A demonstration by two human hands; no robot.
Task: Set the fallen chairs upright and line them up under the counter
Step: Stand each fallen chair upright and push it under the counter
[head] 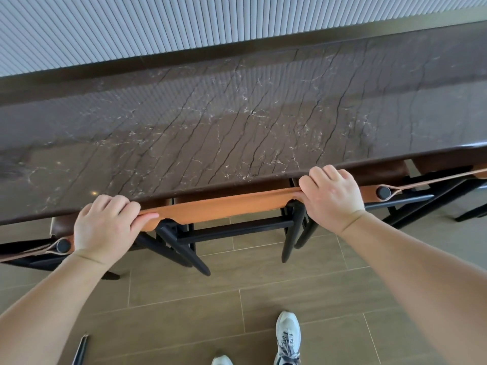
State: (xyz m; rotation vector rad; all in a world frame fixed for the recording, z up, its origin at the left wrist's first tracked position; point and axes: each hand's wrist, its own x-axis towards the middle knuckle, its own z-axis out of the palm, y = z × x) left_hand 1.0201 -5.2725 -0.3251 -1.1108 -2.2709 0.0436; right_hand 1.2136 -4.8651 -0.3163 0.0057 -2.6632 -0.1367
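A chair [224,210] is standing upright at the near edge of the table [237,114], its seat tucked beneath the dark marble top and its orange leather backrest lying just below and along that edge. The left hand [102,227] is gripping the left end of the backrest, fingers curled over the top and the thumb lying along the front of the leather, so that grip is clenched on the chair. The right hand [332,196] is gripping the right end of the same backrest in the same way, fingers wrapped over the top edge close against the table's rim. The chair's black legs and crossbar are showing beneath the backrest, resting on the tiled floor [290,291].

A second chair [39,248] is sitting at the left, its brown seat partly under the table and a strap looped round a black peg just beside the left wrist. A third chair [411,191] is sitting at the right, also partly under the near edge, with a thin strap running from a black peg towards the right. A ribbed pale wall [184,25] is running behind the table's far edge. Two pale shoes [287,335] are standing on the floor below.
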